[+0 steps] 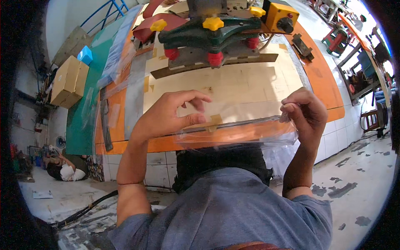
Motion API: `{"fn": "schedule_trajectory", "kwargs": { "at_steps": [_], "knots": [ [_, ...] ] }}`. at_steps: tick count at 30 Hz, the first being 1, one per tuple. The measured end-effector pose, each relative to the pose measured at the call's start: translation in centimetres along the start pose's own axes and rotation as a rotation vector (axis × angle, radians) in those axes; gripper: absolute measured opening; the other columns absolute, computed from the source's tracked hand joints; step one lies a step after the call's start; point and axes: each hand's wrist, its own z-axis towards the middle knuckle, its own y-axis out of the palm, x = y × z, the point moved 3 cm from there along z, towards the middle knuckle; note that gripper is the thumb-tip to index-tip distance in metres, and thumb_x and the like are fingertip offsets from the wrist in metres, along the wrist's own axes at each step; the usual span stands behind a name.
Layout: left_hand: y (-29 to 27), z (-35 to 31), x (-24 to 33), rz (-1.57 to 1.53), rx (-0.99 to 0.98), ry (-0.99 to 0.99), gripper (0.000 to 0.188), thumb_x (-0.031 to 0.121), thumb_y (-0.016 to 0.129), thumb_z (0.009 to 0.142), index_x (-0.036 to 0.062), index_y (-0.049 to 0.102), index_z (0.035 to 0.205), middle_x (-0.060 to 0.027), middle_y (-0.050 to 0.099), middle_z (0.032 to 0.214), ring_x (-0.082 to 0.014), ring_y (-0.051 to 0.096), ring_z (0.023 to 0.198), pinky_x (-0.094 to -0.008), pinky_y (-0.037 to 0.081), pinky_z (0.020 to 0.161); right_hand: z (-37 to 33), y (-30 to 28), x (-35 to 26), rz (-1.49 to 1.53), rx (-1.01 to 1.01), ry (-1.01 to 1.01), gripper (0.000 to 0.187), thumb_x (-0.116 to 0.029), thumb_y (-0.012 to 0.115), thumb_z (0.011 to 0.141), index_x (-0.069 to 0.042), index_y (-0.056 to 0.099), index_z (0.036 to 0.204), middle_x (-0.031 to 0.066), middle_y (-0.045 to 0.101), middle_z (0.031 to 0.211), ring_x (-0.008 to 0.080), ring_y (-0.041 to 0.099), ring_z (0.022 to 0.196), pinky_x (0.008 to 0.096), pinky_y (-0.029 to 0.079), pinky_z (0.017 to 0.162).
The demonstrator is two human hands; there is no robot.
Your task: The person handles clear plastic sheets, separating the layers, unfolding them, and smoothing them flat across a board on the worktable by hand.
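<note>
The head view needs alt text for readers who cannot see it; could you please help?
A person's right hand pinches clear plastic film at the front edge of an orange table, while the left hand is open nearby. Beyond them, a dark green press with yellow knobs stands over a pale board.

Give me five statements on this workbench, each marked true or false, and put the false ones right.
1. The right hand holds clear plastic film. True.
2. The left hand grips a yellow knob. False: the left hand is open, away from the yellow knobs.
3. Red parts sit beneath the dark green frame. True.
4. The cardboard box stands right of the frame. False: the cardboard box is to its left.
5. The yellow control box carries a black dial. True.
</note>
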Motion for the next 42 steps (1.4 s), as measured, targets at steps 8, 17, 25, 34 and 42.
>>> {"fn": "schedule_trajectory", "kwargs": {
  "at_steps": [8,17,25,34,42],
  "knots": [
    [1.1,1.3,5.0,0.025,0.067,0.531,0.058,0.038,0.08,0.083,0.007,0.063,0.128,-0.0091,0.071,0.113,-0.0226,0.067,0.105,-0.0382,0.05,0.09,1.8,2.9,-2.9,-0.096,-0.24,-0.099,0.009,-0.001,0.076,0.084,0.003,0.07,0.088,0.0087,0.068,0.082,0.0127,0.065,0.064,0.0249,0.05,0.055],
    [-1.8,-0.4,2.5,0.056,0.024,0.131,0.022,0.025,0.079,0.084,0.0046,0.072,0.084,-0.0045,0.069,0.082,-0.0148,0.065,0.079,-0.0304,0.05,0.074,2.0,-1.3,-2.0,-0.097,0.052,0.087,0.007,-0.005,0.069,0.093,0.002,0.068,0.092,0.0061,0.065,0.077,0.0108,0.061,0.059,0.0223,0.044,0.053],
    [-1.9,-1.4,-0.6,-0.345,0.326,0.172,0.017,0.019,0.074,0.092,0.0034,0.067,0.094,-0.0077,0.073,0.089,-0.0168,0.069,0.084,-0.029,0.054,0.078,1.2,-4.6,0.0,-0.123,0.311,0.076,0.018,-0.018,0.071,0.095,-0.001,0.067,0.091,0.005,0.063,0.072,0.0104,0.055,0.054,0.0228,0.04,0.05],
    [0.4,-1.3,1.6,-0.805,0.516,0.237,0.02,0.019,0.059,0.104,0.0017,0.053,0.113,-0.0153,0.074,0.09,-0.0187,0.073,0.079,-0.0282,0.057,0.069,-0.1,-5.7,3.2,-0.008,0.421,0.111,0.019,-0.019,0.067,0.099,-0.004,0.063,0.088,0.0036,0.06,0.071,0.0085,0.051,0.053,0.0223,0.04,0.046],
    [0.7,-0.8,1.6,-0.79,0.601,0.245,0.02,0.019,0.059,0.104,0.001,0.054,0.11,-0.0131,0.073,0.087,-0.0159,0.071,0.072,-0.0246,0.054,0.061,-0.5,-5.7,4.1,0.036,0.435,0.132,0.017,-0.019,0.066,0.098,-0.004,0.064,0.091,0.0054,0.06,0.07,0.0097,0.051,0.048,0.0237,0.041,0.04]
  ]
}}
